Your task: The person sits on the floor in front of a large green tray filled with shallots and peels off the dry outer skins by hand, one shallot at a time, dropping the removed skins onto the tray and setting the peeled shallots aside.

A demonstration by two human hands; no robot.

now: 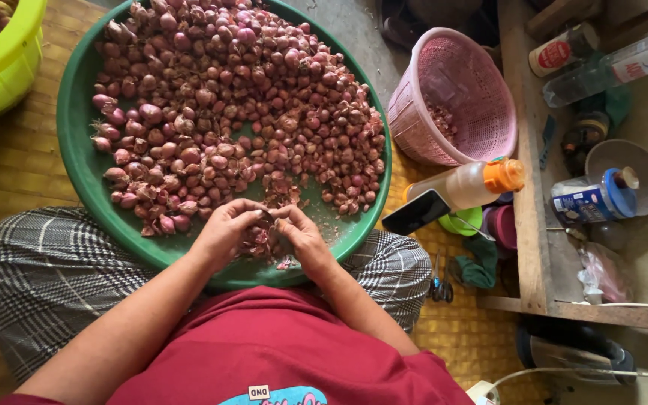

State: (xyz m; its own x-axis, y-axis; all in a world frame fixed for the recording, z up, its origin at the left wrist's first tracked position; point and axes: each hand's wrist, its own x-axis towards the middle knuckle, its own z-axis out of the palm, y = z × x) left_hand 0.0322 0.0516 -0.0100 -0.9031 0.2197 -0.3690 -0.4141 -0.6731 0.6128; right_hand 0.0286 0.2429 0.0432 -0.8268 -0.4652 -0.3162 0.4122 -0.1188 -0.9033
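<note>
Resting across the person's lap, one wide round green plastic basin [76,150] carries a heap of small red-purple shallots [241,105], far too many to count, piled from its far rim down toward its near rim. Both hands meet just above the near rim of the basin. The left hand [226,229] is curled, its fingers closed around one small shallot [260,238] together with the right hand [301,236], whose thumb and fingers pinch the same bulb from the other side. A small metal blade seems to sit between the fingers, but it is too hidden to be sure. Loose papery peelings [288,262] lie on the bare green floor of the basin right under the hands.

At the far left corner of the woven yellow mat [9,165] stands one lime-yellow plastic tub [9,67], holding brownish bulbs. To the right of the basin, one pink perforated plastic basket [481,112] lies tilted on its side with a few scraps inside. Just below it one clear plastic bottle with an orange cap [474,182] lies on its side, touching one dark phone [415,212]. One pair of scissors [440,285] rests on the mat near the person's right knee, beside a green cloth [480,266]. On the wooden ledge [523,150] at the right lie one clear bottle [613,67], one red-labelled jar [560,51] and one blue-capped jar [594,199].
</note>
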